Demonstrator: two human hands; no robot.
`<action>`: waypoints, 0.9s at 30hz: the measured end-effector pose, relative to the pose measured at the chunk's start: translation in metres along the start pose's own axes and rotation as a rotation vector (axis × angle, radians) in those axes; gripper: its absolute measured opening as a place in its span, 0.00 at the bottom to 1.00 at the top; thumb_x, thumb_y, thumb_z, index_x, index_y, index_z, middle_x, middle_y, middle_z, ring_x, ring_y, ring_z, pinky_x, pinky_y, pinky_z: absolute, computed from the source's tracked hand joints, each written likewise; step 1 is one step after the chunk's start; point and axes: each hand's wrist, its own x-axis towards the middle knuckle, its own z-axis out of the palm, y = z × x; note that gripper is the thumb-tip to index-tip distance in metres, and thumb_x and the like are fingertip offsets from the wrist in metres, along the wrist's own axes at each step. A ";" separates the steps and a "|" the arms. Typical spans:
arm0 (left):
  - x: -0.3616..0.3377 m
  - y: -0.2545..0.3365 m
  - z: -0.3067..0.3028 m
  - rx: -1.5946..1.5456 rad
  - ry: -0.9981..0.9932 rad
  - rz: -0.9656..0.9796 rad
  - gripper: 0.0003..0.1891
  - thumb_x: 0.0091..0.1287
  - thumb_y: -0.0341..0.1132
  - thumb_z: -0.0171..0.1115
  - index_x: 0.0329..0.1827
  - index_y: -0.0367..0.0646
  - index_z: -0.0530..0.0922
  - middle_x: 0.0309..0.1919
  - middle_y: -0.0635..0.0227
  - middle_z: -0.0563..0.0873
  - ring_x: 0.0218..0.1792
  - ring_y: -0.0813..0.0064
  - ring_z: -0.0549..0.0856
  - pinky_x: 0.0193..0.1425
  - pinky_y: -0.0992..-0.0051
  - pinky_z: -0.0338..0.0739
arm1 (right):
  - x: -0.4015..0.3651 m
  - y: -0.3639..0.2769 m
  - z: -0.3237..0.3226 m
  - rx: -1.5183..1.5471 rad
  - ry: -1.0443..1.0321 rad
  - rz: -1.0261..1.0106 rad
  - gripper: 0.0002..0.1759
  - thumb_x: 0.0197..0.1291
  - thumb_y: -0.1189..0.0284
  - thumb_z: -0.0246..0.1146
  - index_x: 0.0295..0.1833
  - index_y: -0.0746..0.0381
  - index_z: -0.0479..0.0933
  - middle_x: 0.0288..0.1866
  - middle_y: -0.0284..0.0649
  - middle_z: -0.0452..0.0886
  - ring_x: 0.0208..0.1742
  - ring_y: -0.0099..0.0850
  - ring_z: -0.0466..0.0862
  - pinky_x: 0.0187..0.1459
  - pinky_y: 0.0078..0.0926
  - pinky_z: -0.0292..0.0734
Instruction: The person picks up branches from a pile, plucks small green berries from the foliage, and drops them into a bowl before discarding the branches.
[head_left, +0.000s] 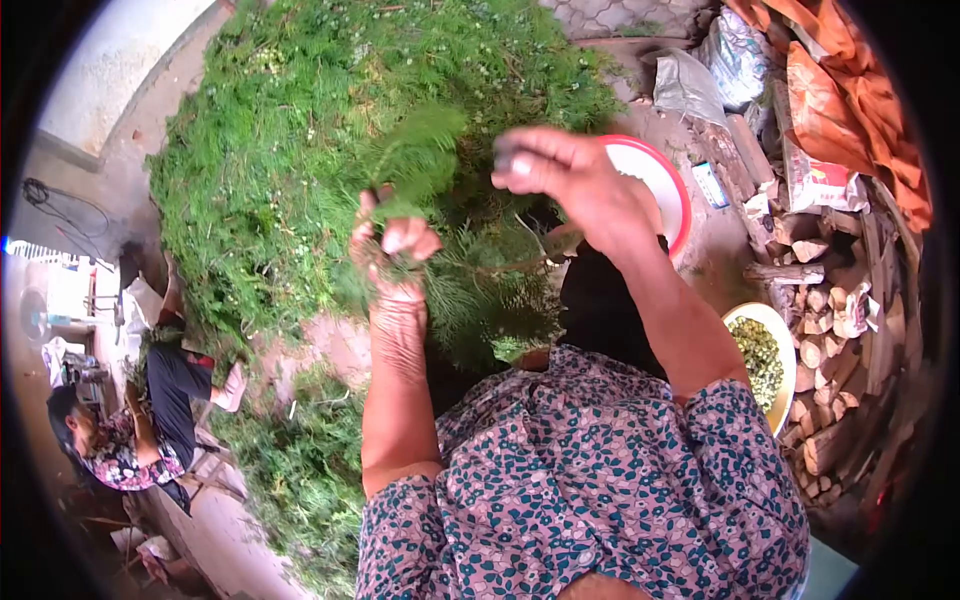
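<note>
My left hand [395, 250] is closed around the stem of a feathery green conifer sprig [420, 150], whose tip is blurred by motion. My right hand [590, 190] is raised to the right of it, thumb and fingers pinched together, with dark fingertips. Whatever is between those fingers, if anything, cannot be made out. Below and between the hands, more green branches [480, 295] lie over my lap. Partly hidden behind my right hand is a white basin with a red rim [684, 210].
A large heap of cut greenery [290, 130] spreads ahead. Small green cones or berries fill a pale bowl [786, 400] at my right, beside stacked firewood [815, 380]. Sacks [690, 88] stand beyond. Another person [140, 430] sits at far left near a smaller green heap [310, 450].
</note>
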 end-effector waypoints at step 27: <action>0.006 -0.007 0.015 0.425 1.037 0.043 0.40 0.58 0.56 0.58 0.66 0.42 0.53 0.57 0.59 0.70 0.55 0.55 0.69 0.65 0.54 0.56 | -0.022 0.074 0.029 -0.213 0.020 -0.286 0.07 0.58 0.71 0.60 0.37 0.64 0.77 0.26 0.26 0.72 0.26 0.18 0.71 0.28 0.16 0.67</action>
